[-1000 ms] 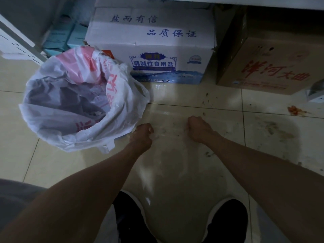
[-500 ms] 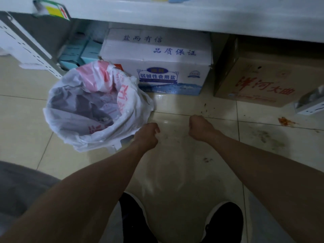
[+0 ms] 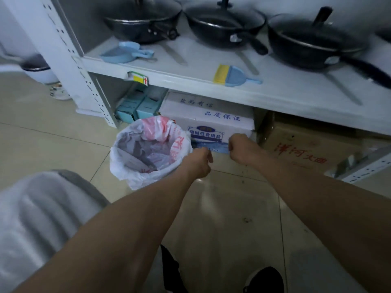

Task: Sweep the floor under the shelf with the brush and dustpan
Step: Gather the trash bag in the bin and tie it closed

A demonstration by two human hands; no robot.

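A light blue dustpan (image 3: 123,53) lies on the white shelf board (image 3: 198,66) at the left. Further right on the same board lies a small blue brush with yellow bristles (image 3: 233,77). Both of my hands are fists held out low in front of the shelf, holding nothing. My left hand (image 3: 198,163) hovers beside the bin's right rim. My right hand (image 3: 241,148) is in front of the white carton. Dark crumbs (image 3: 245,219) dot the tiled floor below my arms.
A bin lined with a white and red plastic bag (image 3: 148,153) stands on the floor. Under the shelf sit a white carton (image 3: 209,119), a brown carton (image 3: 302,149) and teal boxes (image 3: 137,106). Three black woks (image 3: 224,24) stand on the shelf. My black shoes (image 3: 264,280) are below.
My view has tilted up, bringing the shelf board with the dustpan, brush and woks into sight. Both fists have risen from near the floor toward the shelf.
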